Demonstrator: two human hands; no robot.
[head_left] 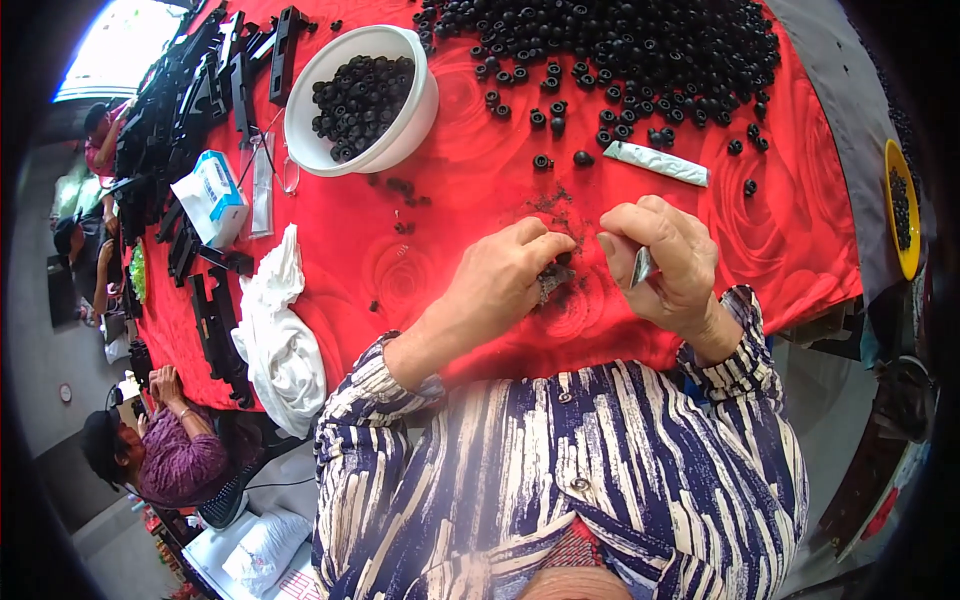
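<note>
Over the red tablecloth [460, 200], my left hand [495, 275] is closed, its thumb and fingertips pinching a small dark piece [556, 272] with greyish patches. The fingers cover much of that piece, so its exact kind cannot be told. To its right, my right hand [668, 262] curls around a short silver blade-like tool [642, 266]; only its shiny end shows. The two hands are apart. Black crumbs [552, 204] lie scattered on the cloth between and beyond them. Several loose round black parts [583, 158] sit farther away.
A large heap of black parts [640, 50] covers the far side. A white bowl [425, 110] holds more. A white wrapped strip [658, 164], white cloth [280, 345], tissue box [212, 200] and long black plastic pieces [215, 325] lie around. Another person [185, 455] sits at left.
</note>
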